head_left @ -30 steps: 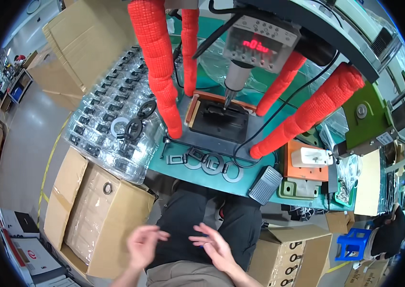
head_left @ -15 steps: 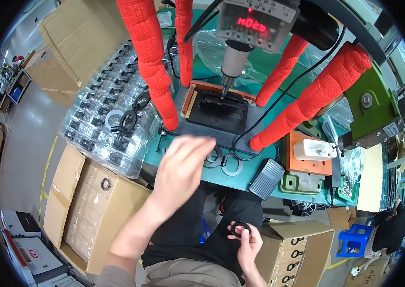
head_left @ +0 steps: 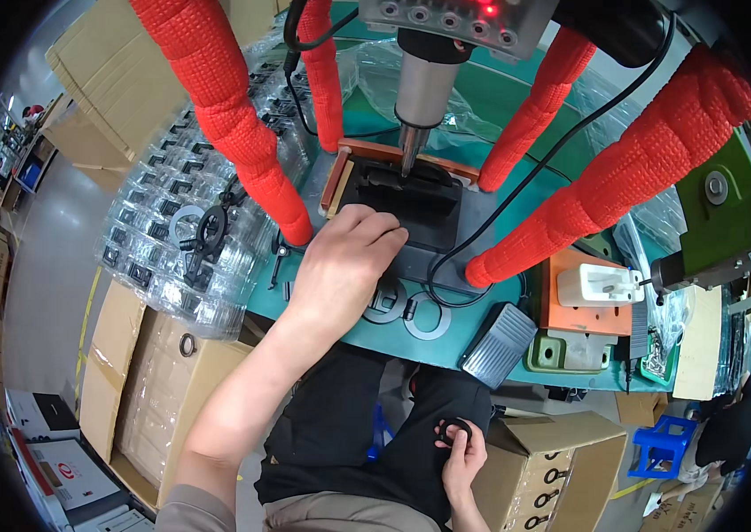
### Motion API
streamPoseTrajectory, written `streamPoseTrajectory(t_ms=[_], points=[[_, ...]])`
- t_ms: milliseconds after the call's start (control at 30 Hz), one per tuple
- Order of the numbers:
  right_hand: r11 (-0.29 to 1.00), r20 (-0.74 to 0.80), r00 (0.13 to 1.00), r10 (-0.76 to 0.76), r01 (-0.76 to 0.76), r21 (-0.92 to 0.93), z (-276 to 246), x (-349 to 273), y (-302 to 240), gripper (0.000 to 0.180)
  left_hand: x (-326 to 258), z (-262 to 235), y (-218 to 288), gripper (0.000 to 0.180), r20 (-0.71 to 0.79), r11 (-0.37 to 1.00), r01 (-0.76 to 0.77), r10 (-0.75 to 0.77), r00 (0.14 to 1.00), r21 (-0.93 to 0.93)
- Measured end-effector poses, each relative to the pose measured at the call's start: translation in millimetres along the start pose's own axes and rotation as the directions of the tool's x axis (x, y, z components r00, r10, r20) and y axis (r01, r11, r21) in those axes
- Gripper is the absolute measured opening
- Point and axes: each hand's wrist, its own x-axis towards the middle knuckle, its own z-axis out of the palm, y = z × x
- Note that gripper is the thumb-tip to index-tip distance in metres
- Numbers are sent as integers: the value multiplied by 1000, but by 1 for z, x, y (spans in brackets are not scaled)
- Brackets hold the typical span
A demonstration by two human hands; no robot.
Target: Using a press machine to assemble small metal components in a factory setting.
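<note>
Two hands stood apart: the right hand (head_left: pixel 464 456) pinched a black ring (head_left: pixel 455 422); the left hand (head_left: pixel 346 266) was nearer the black fixture (head_left: pixel 433 227), at its one o'clock, long axis roughly nine-to-three. Any left-hand grip could not be told.

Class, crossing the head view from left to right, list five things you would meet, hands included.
Lower-left cardboard box → left hand → right hand holding a black ring → lower-right cardboard box → blue stool.
</note>
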Motion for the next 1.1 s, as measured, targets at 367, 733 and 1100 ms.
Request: streamPoseTrajectory(t_ms=[367, 733, 1100], points=[[999, -15, 1000, 9, -10, -43, 4, 0, -1, 24, -3, 4, -7, 24, -3, 995, -7, 7, 1000, -100], [999, -19, 1000, 0, -1, -51, 4, 1, 1, 24, -10, -18, 9, 27, -20, 996, -5, 3, 1000, -92], [997, -56, 998, -8, 3, -77, -6, 0, 14, 26, -108, -130, -17, 18, -446, 943, 264, -153, 882, 200]])
